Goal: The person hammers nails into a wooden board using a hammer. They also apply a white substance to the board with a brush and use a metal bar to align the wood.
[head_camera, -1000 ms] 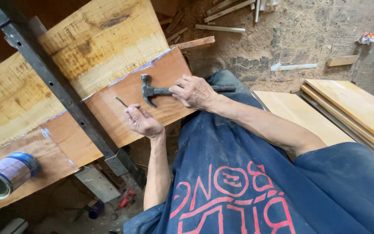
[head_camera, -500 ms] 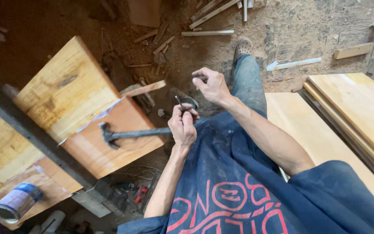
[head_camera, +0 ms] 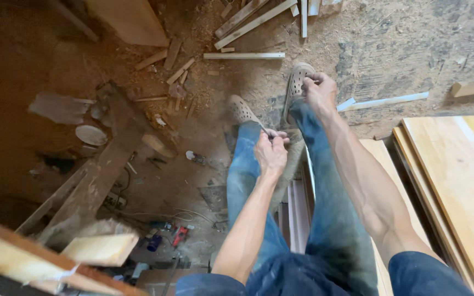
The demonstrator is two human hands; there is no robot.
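The left hand is drawn into a loose fist over the left knee, fingertips pinched together at the top; whatever they pinch is too small and blurred to name, so it cannot be told whether the hand holds anything. The right hand is stretched further out, fingers curled near the right shoe, and the curl hides the palm, so again no held object can be confirmed. Both hands hang above the jeans, apart from each other, the right well ahead of the left. No tool lies within reach of either hand in this view. Judged from the layout alone, no joining or fixing work is under way at this instant: the pale boards at the person's right lie stacked and untouched, and the plank edge at lower left stands clear of both hands. Offcut strips and sawdust are scattered over the floor beyond the left shoe. The plank is cut off by the frame's lower corner, the small tools under it are dim, and the left third of the floor is too dark to read.
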